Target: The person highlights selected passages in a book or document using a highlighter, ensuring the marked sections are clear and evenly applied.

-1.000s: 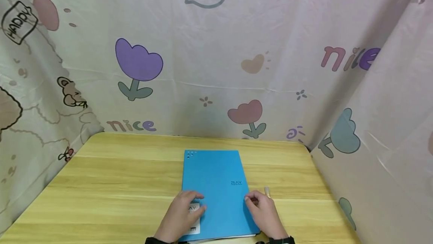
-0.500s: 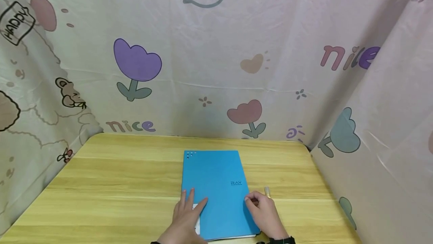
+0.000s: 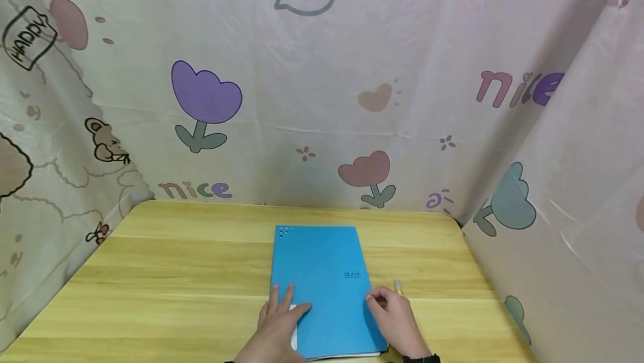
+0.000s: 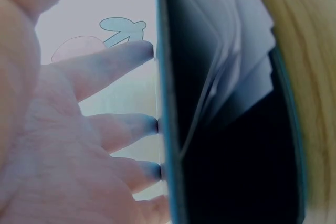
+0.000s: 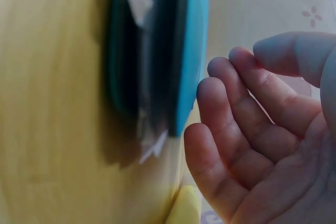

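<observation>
A blue folder (image 3: pixel 322 262) marked RAY lies closed on the wooden table, with papers (image 4: pixel 236 51) showing between its covers in the left wrist view. My left hand (image 3: pixel 274 326) rests on the folder's lower left part, its fingers spread and the thumb pointing to the right. Part of a white label (image 3: pixel 294 339) peeks out beside that thumb. In the left wrist view, several fingertips touch the cover. My right hand (image 3: pixel 397 318) is at the folder's right edge. Its fingers are loosely bent and hold nothing in the right wrist view (image 5: pixel 252 114).
Just beyond my right hand lies a slim object with a pale tip (image 3: pixel 398 286), mostly hidden; a yellow end (image 5: pixel 185 205) appears in the right wrist view. Patterned cloth (image 3: pixel 302 100) hangs behind the table (image 3: pixel 176 273) and along both sides.
My left hand has turned and spread its fingers over the left part of the folder, covering more of the label. The right hand and the folder have stayed in place.
</observation>
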Demonstrator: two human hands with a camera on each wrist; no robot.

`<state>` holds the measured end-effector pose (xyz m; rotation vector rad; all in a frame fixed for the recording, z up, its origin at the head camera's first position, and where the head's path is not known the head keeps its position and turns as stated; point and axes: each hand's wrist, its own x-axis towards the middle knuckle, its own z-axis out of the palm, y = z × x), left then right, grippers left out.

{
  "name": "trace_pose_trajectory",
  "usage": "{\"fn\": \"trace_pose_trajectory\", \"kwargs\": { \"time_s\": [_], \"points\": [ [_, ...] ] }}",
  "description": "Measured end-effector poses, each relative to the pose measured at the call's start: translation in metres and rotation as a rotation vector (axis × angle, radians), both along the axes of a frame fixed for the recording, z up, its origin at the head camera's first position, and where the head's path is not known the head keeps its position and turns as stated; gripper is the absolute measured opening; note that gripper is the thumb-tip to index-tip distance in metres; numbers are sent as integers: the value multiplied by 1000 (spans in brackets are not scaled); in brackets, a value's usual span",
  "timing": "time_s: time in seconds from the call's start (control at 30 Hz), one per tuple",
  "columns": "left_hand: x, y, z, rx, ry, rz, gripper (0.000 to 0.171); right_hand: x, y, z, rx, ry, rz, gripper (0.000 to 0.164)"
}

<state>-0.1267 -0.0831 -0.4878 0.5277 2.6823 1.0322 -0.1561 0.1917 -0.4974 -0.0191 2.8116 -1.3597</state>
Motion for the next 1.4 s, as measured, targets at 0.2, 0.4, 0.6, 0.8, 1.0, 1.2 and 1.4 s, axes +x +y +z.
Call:
{"fn": "trace_pose_trajectory", "kwargs": {
  "time_s": [0.2, 0.4, 0.6, 0.8, 1.0, 1.2, 1.4],
  "points": [
    [-1, -1, 2, 2, 19, -10, 100, 0, 0, 0, -14, 2, -5, 21],
    [-1, 1, 0, -2, 1, -4, 105, 1, 1, 1, -12, -4, -1, 20],
    [0, 0, 0, -13, -16, -4, 100, 0, 2, -1, -10, -9, -11, 20],
    [0, 4, 4, -36, -14, -26, 79, 0, 4, 0, 3, -1, -35, 19],
    [3, 8, 6, -92, 47, -49, 67, 2, 5, 3, -23, 9, -125, 27],
    [19, -9, 8, 7, 84, -87, 49, 3, 9, 8, -97, 108, -212, 49],
    [35, -18, 11, 138, 122, 31, 60, -1, 14, 11, -97, 192, -236, 52]
  ]
}}
